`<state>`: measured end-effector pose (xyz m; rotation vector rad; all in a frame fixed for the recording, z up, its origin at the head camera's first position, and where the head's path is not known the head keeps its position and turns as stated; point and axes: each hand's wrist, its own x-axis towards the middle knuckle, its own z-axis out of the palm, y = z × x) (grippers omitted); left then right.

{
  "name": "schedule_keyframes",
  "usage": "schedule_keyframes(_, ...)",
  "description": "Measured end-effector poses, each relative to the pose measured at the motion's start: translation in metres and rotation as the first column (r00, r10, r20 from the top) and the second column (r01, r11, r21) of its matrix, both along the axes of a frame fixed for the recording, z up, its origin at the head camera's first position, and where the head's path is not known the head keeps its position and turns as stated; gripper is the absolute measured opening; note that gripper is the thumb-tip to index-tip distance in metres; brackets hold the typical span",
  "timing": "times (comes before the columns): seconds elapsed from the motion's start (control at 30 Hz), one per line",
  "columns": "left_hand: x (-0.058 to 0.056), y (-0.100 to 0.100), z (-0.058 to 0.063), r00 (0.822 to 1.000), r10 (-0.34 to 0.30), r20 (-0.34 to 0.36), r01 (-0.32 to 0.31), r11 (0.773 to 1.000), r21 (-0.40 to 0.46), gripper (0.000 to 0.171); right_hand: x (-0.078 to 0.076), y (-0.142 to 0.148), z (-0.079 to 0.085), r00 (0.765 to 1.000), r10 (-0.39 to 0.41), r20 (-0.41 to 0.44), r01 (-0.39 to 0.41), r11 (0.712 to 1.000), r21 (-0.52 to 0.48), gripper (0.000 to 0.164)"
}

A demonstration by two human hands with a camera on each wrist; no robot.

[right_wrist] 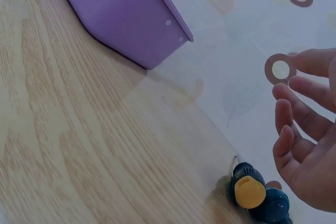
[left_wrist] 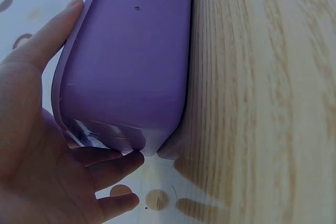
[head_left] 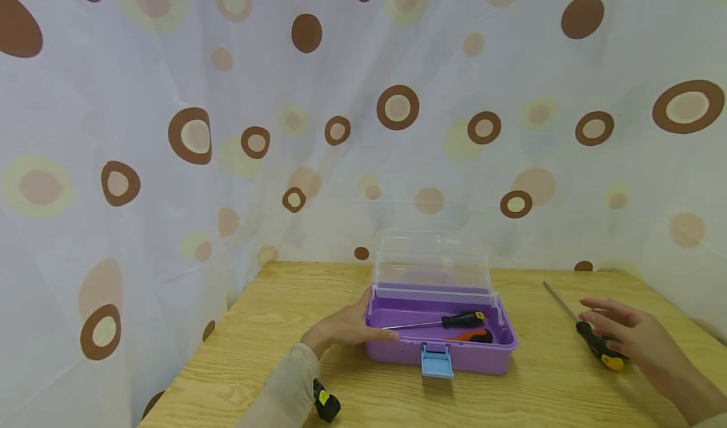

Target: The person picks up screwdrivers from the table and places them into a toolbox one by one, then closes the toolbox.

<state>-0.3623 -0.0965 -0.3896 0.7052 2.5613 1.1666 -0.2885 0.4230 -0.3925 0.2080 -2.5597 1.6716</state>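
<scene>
A purple toolbox (head_left: 483, 360) stands on the table with its clear lid (head_left: 431, 257) raised. My left hand (head_left: 348, 327) grips its left end, thumb along the front rim and fingers against the end wall. Inside lie a black-handled screwdriver (head_left: 462, 319) and a tool with an orange and black handle (head_left: 474, 336). To the right of the box, my right hand (head_left: 638, 333) hovers with loosely bent fingers and nothing in them. Close below it lies a long screwdriver (head_left: 593, 344) with a yellow handle end. Beside that, a second, dark green handle (right_wrist: 274, 206) shows in the right wrist view.
A blue latch (head_left: 437, 363) hangs down at the toolbox front. Near my left sleeve (head_left: 286, 384) lies a black and yellow item (head_left: 326, 404), partly covered by the sleeve. Behind the wooden table (head_left: 227, 377) hangs a curtain (head_left: 352, 49) with brown circles.
</scene>
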Motion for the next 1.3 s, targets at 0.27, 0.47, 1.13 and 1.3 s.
schedule_keyframes(0.27,0.000,-0.001,0.001,1.000,-0.016,-0.007,0.016,1.000,0.003,0.129,-0.003,0.005,-0.001,0.996,-0.089,-0.007,0.089,0.984,0.155,0.044)
schedule_keyframes(0.47,0.001,-0.001,0.001,1.000,-0.005,0.001,0.005,1.000,0.003,0.130,-0.008,0.007,-0.004,0.991,-0.137,0.004,0.129,0.944,0.305,0.073)
schedule_keyframes(1.13,0.000,-0.001,-0.001,1.000,0.007,-0.010,-0.008,1.000,-0.021,0.131,-0.008,0.007,-0.018,0.962,-0.174,-0.212,0.270,0.736,0.621,0.063)
schedule_keyframes(1.3,0.001,0.000,0.000,1.000,0.015,-0.004,-0.015,0.999,-0.031,0.132,-0.006,0.006,-0.021,0.947,-0.197,-0.256,0.318,0.698,0.641,0.064)
